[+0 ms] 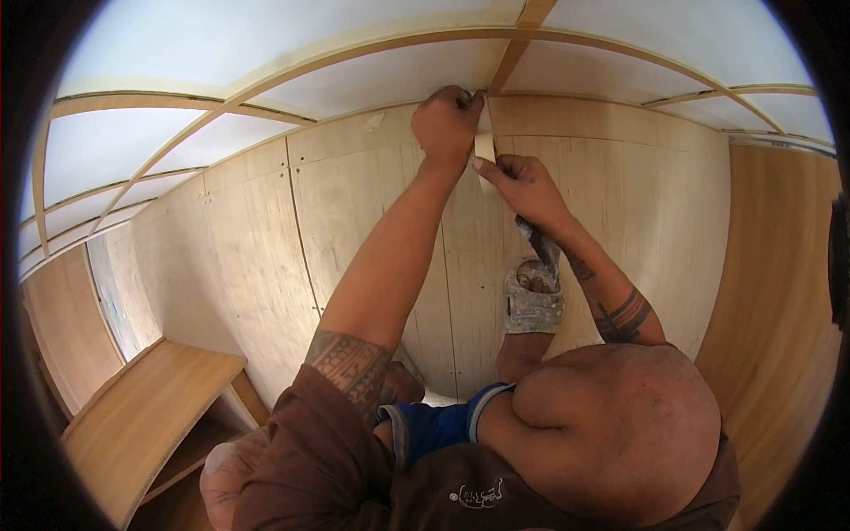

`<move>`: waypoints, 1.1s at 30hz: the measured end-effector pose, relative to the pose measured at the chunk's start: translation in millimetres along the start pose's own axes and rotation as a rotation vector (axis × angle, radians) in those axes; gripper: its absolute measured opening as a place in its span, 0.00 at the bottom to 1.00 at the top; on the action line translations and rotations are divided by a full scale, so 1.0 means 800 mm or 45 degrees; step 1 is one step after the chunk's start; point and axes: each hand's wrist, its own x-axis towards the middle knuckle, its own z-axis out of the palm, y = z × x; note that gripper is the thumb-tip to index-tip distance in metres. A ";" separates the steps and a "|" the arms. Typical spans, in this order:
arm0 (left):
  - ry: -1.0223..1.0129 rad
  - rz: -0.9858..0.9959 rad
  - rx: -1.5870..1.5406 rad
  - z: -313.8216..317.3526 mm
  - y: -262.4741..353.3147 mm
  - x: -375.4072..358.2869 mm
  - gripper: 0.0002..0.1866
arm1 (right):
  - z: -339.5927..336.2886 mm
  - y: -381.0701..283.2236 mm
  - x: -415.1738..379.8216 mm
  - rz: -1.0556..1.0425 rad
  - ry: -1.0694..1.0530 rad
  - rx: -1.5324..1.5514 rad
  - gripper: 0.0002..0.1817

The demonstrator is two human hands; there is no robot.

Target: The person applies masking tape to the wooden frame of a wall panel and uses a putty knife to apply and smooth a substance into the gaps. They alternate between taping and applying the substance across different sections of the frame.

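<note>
A short pale strip of tape (484,148) runs between my two hands, just below the wooden lattice frame (506,71). My left hand (445,126) is closed at the upper end of the strip, fingertips right at the frame's lower edge. Lower and to the right, my right hand (529,188) pinches the other end between thumb and fingers. A dark, white-smeared flat object (538,244) shows beneath my right wrist, partly covered by it. Behind both hands spreads a light plywood surface (372,203) with seams and small dark holes.
White panels (372,80) fill the lattice. My paint-spattered sandal (534,310) rests on the plywood below my right hand. A wooden cabinet or shelf unit (159,389) stands at lower left. Brown wood boarding (779,292) lies along the right side.
</note>
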 end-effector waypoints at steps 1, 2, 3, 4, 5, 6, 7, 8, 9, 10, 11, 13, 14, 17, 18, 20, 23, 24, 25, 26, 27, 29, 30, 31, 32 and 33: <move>-0.009 0.031 -0.003 -0.001 -0.001 0.000 0.17 | -0.001 0.001 0.002 0.013 -0.024 0.001 0.32; -0.006 0.032 -0.002 -0.001 -0.002 0.001 0.17 | 0.000 0.007 0.005 0.010 -0.025 0.002 0.32; -0.026 0.032 -0.014 -0.002 -0.003 0.002 0.17 | 0.002 0.016 0.009 0.004 -0.010 -0.019 0.33; -0.045 0.031 -0.026 -0.004 -0.001 0.003 0.17 | 0.003 0.013 0.010 -0.002 0.005 -0.041 0.35; -0.041 0.032 -0.026 -0.006 0.000 0.003 0.17 | 0.001 0.009 0.008 -0.006 0.005 -0.042 0.35; -0.059 0.006 -0.035 -0.008 0.002 0.002 0.17 | -0.004 0.005 0.006 0.022 -0.014 -0.114 0.36; -0.076 -0.020 -0.044 -0.010 0.004 0.003 0.17 | -0.006 -0.001 0.004 0.050 -0.033 -0.186 0.38; -0.073 -0.019 -0.044 -0.012 0.004 0.004 0.17 | -0.005 0.000 0.002 0.047 -0.033 -0.187 0.38; -0.094 -0.027 -0.030 -0.014 0.005 0.004 0.17 | -0.003 0.004 -0.001 0.058 0.032 -0.109 0.39; -0.116 -0.036 -0.016 -0.015 0.005 0.004 0.17 | -0.002 0.009 -0.002 0.070 0.097 -0.031 0.41; -0.114 -0.037 -0.014 -0.015 0.003 0.004 0.17 | -0.001 0.021 -0.001 0.069 0.094 -0.032 0.41; -0.163 -0.130 -0.113 -0.015 0.001 0.004 0.18 | -0.004 0.041 0.001 0.174 0.333 0.059 0.34; -0.158 -0.134 -0.108 -0.017 0.000 -0.001 0.18 | -0.010 0.044 -0.003 0.171 0.325 0.060 0.34; -0.118 -0.235 -0.129 -0.043 0.006 -0.021 0.22 | -0.028 0.045 -0.010 0.342 0.356 0.140 0.36; -0.156 -0.445 -0.338 -0.059 0.010 -0.037 0.23 | -0.031 0.052 -0.012 0.393 0.405 0.171 0.37; -0.194 -0.663 -0.548 -0.079 0.017 -0.068 0.24 | -0.039 0.061 -0.018 0.448 0.452 0.196 0.38; -0.268 -0.749 -0.637 -0.092 0.026 -0.097 0.25 | -0.048 0.055 -0.026 0.481 0.365 0.179 0.38; -0.321 -0.715 -0.683 -0.090 0.032 -0.104 0.24 | -0.048 0.048 -0.029 0.401 0.279 0.217 0.35; -0.375 -0.684 -0.728 -0.089 0.040 -0.111 0.23 | -0.045 0.043 -0.033 0.326 0.192 0.254 0.32; -0.382 -0.686 -0.728 -0.088 0.047 -0.117 0.23 | -0.038 0.042 -0.036 0.332 0.195 0.255 0.32; -0.387 -0.577 -0.662 -0.088 0.055 -0.120 0.22 | -0.029 0.039 -0.035 0.184 0.234 0.128 0.29; -0.372 -0.464 -0.596 -0.084 0.059 -0.123 0.21 | -0.016 0.038 -0.030 0.018 0.261 -0.004 0.25; -0.370 -0.400 -0.581 -0.079 0.054 -0.124 0.19 | -0.011 0.041 -0.025 -0.038 0.301 0.056 0.24; -0.368 -0.337 -0.566 -0.079 0.053 -0.121 0.17 | -0.007 0.038 -0.021 -0.093 0.339 0.116 0.22; -0.356 -0.335 -0.566 -0.080 0.051 -0.120 0.17 | -0.005 0.035 -0.018 -0.103 0.333 0.113 0.22; -0.355 -0.294 -0.482 -0.081 0.049 -0.121 0.15 | -0.003 0.032 -0.017 -0.105 0.352 0.111 0.23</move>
